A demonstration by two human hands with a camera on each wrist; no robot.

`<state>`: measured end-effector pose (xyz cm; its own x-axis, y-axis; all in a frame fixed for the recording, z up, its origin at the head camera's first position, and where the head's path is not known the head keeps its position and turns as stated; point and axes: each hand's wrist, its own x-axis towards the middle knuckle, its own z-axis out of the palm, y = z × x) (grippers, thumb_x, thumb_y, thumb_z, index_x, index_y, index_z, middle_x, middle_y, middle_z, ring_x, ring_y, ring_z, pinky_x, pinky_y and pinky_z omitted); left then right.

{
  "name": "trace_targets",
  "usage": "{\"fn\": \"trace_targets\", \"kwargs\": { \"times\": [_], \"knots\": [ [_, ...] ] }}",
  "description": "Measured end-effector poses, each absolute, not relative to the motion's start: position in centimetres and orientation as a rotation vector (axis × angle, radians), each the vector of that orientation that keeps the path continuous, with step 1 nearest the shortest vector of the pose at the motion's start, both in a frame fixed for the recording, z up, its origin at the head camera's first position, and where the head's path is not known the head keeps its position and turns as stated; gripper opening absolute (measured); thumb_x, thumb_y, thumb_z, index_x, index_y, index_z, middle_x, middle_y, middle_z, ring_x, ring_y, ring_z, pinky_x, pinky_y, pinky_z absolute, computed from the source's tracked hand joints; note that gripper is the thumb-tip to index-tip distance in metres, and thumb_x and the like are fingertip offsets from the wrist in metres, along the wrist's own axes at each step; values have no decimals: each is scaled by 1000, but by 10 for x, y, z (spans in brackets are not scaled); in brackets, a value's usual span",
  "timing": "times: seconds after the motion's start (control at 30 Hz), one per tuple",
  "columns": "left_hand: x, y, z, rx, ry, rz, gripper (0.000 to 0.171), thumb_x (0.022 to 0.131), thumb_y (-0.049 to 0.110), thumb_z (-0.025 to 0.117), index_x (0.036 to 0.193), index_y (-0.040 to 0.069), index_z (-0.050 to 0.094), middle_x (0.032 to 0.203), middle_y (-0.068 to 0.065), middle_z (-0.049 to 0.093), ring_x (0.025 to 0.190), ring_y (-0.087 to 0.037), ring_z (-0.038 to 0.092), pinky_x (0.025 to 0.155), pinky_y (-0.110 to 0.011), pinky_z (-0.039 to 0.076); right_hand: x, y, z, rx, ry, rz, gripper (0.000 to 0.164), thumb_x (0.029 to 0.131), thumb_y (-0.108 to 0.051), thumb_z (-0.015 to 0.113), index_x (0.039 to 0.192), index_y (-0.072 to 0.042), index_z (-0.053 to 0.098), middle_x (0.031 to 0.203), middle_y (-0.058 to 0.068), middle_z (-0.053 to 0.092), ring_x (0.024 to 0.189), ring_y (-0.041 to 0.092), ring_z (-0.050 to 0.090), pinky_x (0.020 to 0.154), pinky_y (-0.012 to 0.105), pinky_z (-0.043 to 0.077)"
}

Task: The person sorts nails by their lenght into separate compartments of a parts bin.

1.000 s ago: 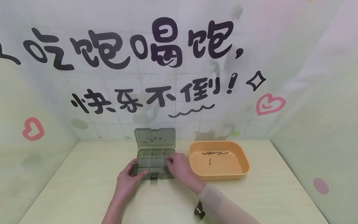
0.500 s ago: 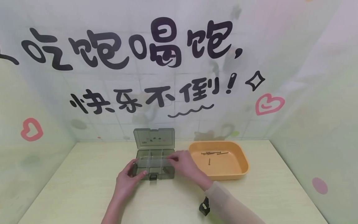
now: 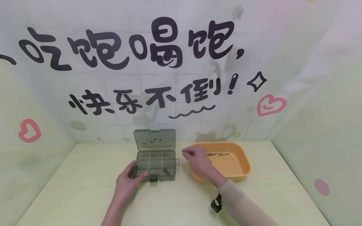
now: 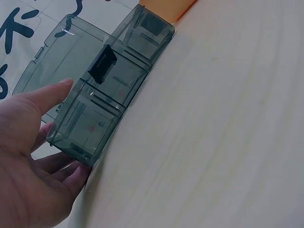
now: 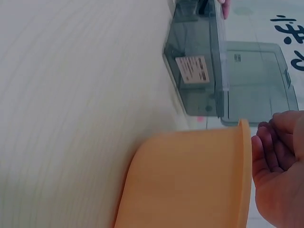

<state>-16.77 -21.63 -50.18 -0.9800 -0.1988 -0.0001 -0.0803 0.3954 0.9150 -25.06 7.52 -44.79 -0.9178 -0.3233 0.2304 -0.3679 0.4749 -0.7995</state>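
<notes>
A translucent grey compartment box [image 3: 158, 177] stands on the table with its lid [image 3: 155, 139] raised at the back. Several small screws [image 3: 166, 171] lie in its front right compartment. My left hand [image 3: 127, 182] grips the box's left end, thumb on the front edge and fingers round the side, as the left wrist view also shows. To the right, my right hand [image 3: 199, 160] hovers over the left rim of an orange tray [image 3: 226, 174], its fingers loosely curled with nothing visible between them. A few screws [image 3: 216, 154] lie in the tray; the hand hides its left part.
A pale wooden table [image 3: 175, 204] carries the box and tray. Behind it rises a printed backdrop [image 3: 158, 75] with black lettering, and side panels flank it. A black strap piece [image 3: 216, 204] hangs by the right sleeve.
My right hand has withdrawn from the right side of the box and moved right to the tray's left rim. My left hand keeps its grip on the box.
</notes>
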Motion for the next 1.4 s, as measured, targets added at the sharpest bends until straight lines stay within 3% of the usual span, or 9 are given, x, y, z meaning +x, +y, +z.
{"fn": "trace_targets", "kwargs": {
  "times": [0.33,0.6,0.77,0.93,1.13,1.4],
  "knots": [
    [-167,-217,-504,265,-2530,-1666,77,92,28,80,155,6,40,158,-32,32,146,-48,31,119,-48,34,-269,110,-460,506,-2639,1416,16,97,-6,70,110,-2,78,109,10,76,105,28,70,93,46,59],
    [-169,-216,-504,243,-2523,-1684,80,91,32,81,155,8,40,160,-31,31,147,-47,29,121,-49,31,-282,140,-464,391,-2697,1431,19,98,-8,69,112,1,76,105,12,76,97,27,72,85,43,61],
    [-168,-216,-503,251,-2525,-1685,81,91,31,81,156,7,39,160,-32,30,147,-47,29,120,-48,31,-288,163,-467,340,-2793,1345,23,100,-10,67,118,3,74,115,16,74,108,30,68,94,45,58],
    [-168,-217,-503,251,-2518,-1687,79,92,30,80,156,7,39,160,-32,30,147,-48,29,120,-49,32,-290,184,-467,204,-2853,1295,27,98,-1,61,123,6,70,124,23,69,111,33,65,98,50,56],
    [-168,-218,-501,251,-2526,-1677,79,92,30,80,155,7,40,159,-32,31,146,-48,32,118,-49,34,-294,196,-472,287,-2811,1084,23,91,9,63,111,9,74,111,25,73,103,38,69,85,49,61],
    [-168,-219,-502,254,-2527,-1684,79,92,30,81,155,7,40,158,-33,32,145,-48,33,118,-50,35,-293,202,-475,357,-2811,965,20,89,11,64,105,8,76,106,24,74,102,39,69,87,53,60]
  ]
}}
